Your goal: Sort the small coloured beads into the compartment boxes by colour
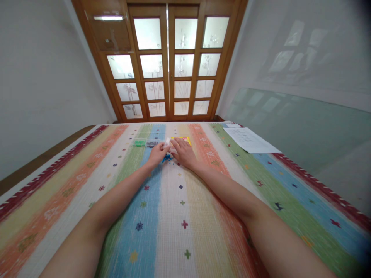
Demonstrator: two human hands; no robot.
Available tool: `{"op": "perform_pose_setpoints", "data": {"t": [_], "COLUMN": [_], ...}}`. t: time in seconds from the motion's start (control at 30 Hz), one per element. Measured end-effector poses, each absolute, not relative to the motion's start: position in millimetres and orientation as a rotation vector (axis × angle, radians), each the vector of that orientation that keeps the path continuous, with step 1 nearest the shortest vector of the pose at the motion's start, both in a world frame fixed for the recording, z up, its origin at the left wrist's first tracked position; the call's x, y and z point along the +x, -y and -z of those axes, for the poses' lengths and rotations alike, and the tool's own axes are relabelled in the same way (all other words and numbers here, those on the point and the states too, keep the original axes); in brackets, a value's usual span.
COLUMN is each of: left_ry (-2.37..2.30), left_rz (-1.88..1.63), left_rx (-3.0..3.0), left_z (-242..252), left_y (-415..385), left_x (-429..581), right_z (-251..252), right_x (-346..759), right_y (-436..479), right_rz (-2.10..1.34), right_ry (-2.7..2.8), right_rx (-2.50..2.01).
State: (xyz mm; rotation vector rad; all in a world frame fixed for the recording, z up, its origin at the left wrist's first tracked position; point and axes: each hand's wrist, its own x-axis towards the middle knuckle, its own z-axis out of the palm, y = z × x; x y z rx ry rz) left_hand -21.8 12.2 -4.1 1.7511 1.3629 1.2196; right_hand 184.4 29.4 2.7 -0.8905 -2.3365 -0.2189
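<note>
Handling, seemingly: 1 clear item [167,141], between my left hand [157,153] and right hand [184,153], just beyond blue bits [167,157]. Fingers part-bent; firmness of hold, I cannot tell. Next move likely calls for steadiness.

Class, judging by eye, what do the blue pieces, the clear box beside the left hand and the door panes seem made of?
Blue pieces: perhaps plastic, from their bright colour, but too small to judge finish.
Clear box: probably see-through plastic, since dark contents show through; glass is possible.
Door panes: likely glass, frosted-looking, because light comes through whitened.
</note>
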Motion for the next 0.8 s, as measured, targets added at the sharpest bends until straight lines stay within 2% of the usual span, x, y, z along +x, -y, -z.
{"op": "perform_pose_setpoints", "data": {"t": [0.37, 0.57, 0.8], "left_ry": [-1.379, -1.592, -1.384], "left_rz": [-1.172, -1.088, -0.785], "left_rx": [1.729, 2.164, 2.378], "left_z": [7, 10, 18], "left_y": [-14, -11, 6], "left_x": [-25, -37, -21], "right_z": [-14, -22, -17], "right_x": [196, 243, 276], "right_y": [-41, -76, -84], "right_rz": [0.265, 0.325, 0.243], "right_ry": [2.295, 2.13, 2.123], "right_rx": [-0.965, -1.37, -1.769]}}
